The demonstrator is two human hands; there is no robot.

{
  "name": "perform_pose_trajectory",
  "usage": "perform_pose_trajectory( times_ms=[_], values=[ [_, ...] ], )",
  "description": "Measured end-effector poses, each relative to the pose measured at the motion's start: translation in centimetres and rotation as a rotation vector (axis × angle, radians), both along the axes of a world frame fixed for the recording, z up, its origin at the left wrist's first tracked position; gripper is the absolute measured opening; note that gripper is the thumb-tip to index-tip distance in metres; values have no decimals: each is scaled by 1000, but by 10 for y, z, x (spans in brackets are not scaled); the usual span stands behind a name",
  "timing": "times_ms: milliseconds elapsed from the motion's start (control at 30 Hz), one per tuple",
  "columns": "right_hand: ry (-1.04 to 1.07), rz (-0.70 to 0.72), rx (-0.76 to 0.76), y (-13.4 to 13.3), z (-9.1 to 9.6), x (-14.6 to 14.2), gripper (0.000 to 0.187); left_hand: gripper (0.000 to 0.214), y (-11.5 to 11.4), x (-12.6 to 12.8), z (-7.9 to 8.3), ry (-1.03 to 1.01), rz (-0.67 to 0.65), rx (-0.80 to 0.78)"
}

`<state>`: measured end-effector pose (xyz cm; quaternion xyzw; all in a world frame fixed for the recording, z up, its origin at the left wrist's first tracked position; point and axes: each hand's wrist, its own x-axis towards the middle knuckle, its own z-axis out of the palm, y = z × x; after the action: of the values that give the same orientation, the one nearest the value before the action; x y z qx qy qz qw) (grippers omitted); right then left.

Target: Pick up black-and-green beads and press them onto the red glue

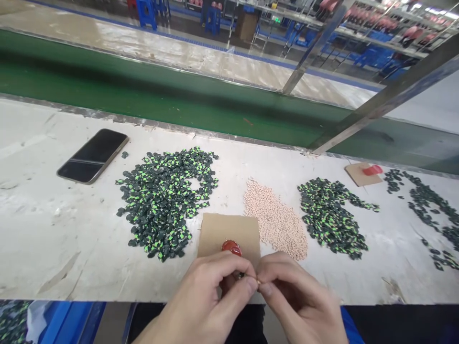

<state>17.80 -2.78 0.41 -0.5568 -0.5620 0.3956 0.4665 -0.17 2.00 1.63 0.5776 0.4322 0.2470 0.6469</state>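
Brown cardboard square: a flat piece [229, 229] lies on the pale, worn bench [103, 272], in front of the person.
Glossy red round item: it sits on the cardboard's near part [231, 247], partly covered by a hand; its contents cannot be made out.
Left hand: bare [201, 286], over the cardboard's near left side, its thumb and forefinger closed in a pinch.
Right hand: bare [310, 286], just right of the cardboard's near edge, its fingers also pinched closed, tips meeting the left's.
Tiny pale piece: it just shows [258, 282] where both sets of fingers grip, by the cardboard's near right corner; the rest is hidden.
Pale pink beads: a spread heap [272, 217] touches or nearly touches the cardboard's right side.
Black-and-green small pieces: a large pile [158, 205] lies left of the cardboard; a smaller pile [330, 220] lies right of it, past the beads.
Black smartphone: it lies [93, 155] well to the cardboard's far left.
Fingertip work: a part this small probably calls for light, even pressure and steady wrists. Working above the cardboard, back from the bench edge, should make a dropped piece easier to recover; knuckles are best kept clear of the red item.
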Motion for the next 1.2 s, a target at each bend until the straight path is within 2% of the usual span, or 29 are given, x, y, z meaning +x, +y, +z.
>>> perform_pose_trajectory(
  times_ms=[100, 167, 233, 333, 400, 533, 833, 967, 1067, 1133, 1200],
  values=[
    [-77, -16, 11, -3, -8, 1, 13, 12, -5, -6, -11, -32, 145, -32],
    [-139, -57, 17, -2, -15, 3, 14, 12, -7, -12, -21, -37, 278, 38],
    [-192, -88, 24, 0, -22, 3, 14, 17, -9, -18, -29, 9, 335, 155],
    [-235, -63, 37, 4, -31, 1, 15, 23, -10, -22, -40, 89, 307, 303],
    [-267, -40, 50, 6, -35, -1, 17, 22, -10, -22, -46, 127, 322, 347],
    [-332, 0, 71, 7, -39, -1, 18, 14, -9, -22, -53, 177, 333, 342],
    [-380, 2, 99, 7, -37, -2, 18, 14, -7, -22, -61, 171, 346, 339],
    [-359, 4, 98, 8, -37, -2, 19, 16, -7, -22, -58, 158, 373, 348],
    [-282, -53, 52, 5, -32, 0, 17, 18, -8, -21, -45, 98, 394, 309],
    [-182, -81, -27, 3, -26, 2, 15, 19, -8, -18, -34, 20, 407, 199],
    [-36, -77, -108, 1, -19, 2, 12, 17, -8, -12, -24, -78, 427, 15]
  ],
)
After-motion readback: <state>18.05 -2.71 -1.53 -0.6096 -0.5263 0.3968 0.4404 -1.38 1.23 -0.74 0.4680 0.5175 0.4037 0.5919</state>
